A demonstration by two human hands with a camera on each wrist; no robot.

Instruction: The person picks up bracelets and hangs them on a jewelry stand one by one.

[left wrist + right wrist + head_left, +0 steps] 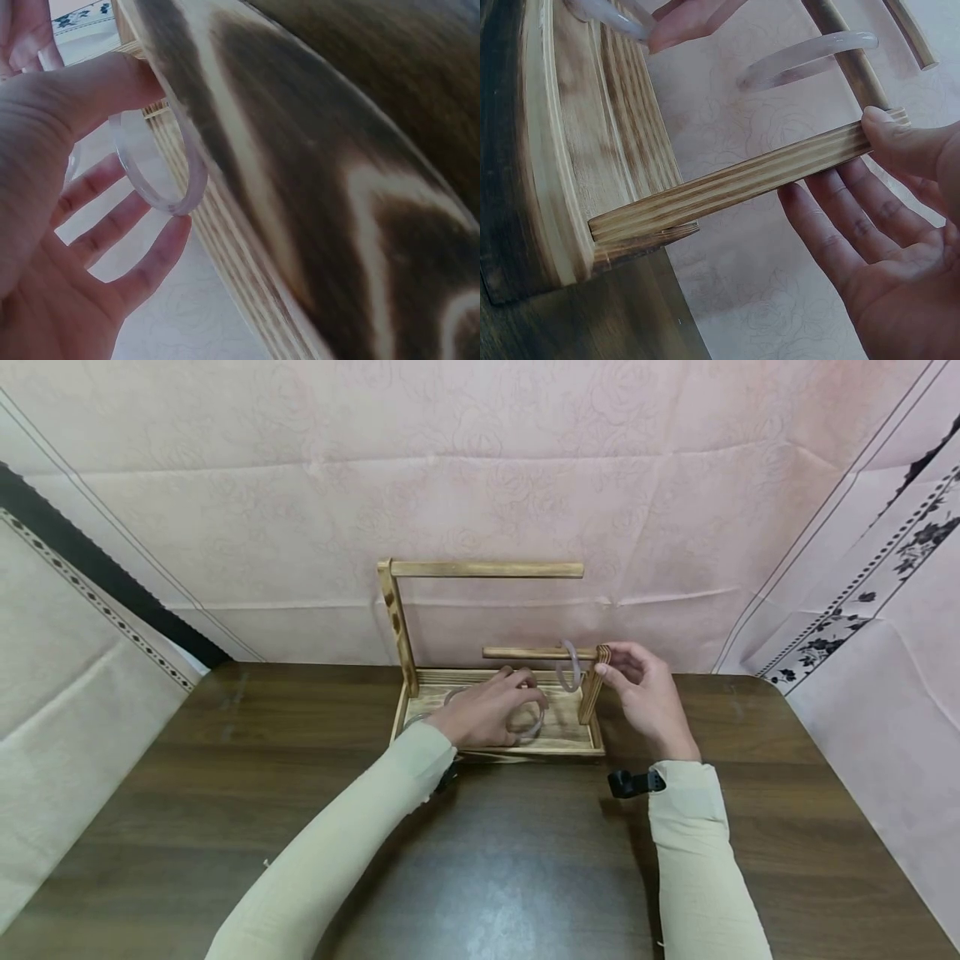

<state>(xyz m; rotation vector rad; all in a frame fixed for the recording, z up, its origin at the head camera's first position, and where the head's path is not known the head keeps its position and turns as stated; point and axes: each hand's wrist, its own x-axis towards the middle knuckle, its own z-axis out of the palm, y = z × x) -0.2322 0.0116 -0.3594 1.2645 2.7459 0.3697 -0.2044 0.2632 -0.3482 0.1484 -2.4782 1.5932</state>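
A wooden bangle stand with a shallow tray (pixel 566 718) stands at the far side of the table. My left hand (pixel 491 706) reaches over the tray, its thumb and fingers around a translucent pale bangle (pixel 196 176). At the top of the short right post (pixel 742 176), my right hand (pixel 645 697) pinches the wood between thumb and fingers. Another pale bangle (pixel 576 670) hangs on the lower bar (pixel 521 653), near that post. Partly hidden behind my left hand, more pale rings (pixel 415 720) lie at the tray's left side.
The tall left post (pixel 398 627) carries the higher bar (pixel 487 569), which points right with a free end. A pale patterned cloth (pixel 480 485) hangs right behind the stand. Brown wooden tabletop (pixel 480 860) extends in front and to both sides.
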